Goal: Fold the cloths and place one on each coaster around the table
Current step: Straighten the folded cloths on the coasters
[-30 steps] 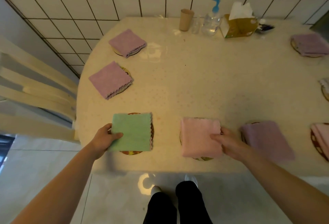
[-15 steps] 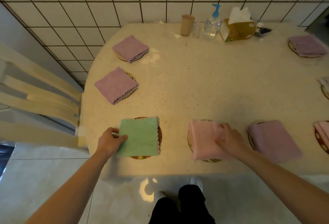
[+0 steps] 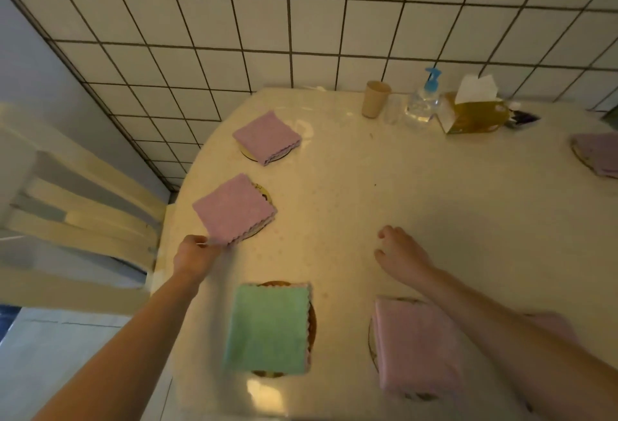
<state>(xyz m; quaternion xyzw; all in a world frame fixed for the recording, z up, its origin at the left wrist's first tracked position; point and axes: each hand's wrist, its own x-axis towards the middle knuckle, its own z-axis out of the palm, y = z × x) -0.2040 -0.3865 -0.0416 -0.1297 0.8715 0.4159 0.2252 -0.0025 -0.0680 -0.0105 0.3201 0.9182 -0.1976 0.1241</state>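
Just beyond the left hand [image 3: 194, 255], whose grip pinches its near corner, the purple cloth [image 3: 234, 208] looks soft and limp; right hand [image 3: 399, 251] hovers relaxed, empty.

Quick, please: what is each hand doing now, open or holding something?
Left hand: pinches a corner of the purple cloth.
Right hand: open, holding nothing.

Folded mint-green square cloth [image 3: 267, 328], pale pink folded cloth [image 3: 414, 347], two lilac scallop-edged cloths [image 3: 234, 209], speckled cream tabletop [image 3: 434, 193], dark-grouted white wall tiles [image 3: 301, 25].

white tiled wall [image 3: 301, 35], cream chair [image 3: 83, 213]
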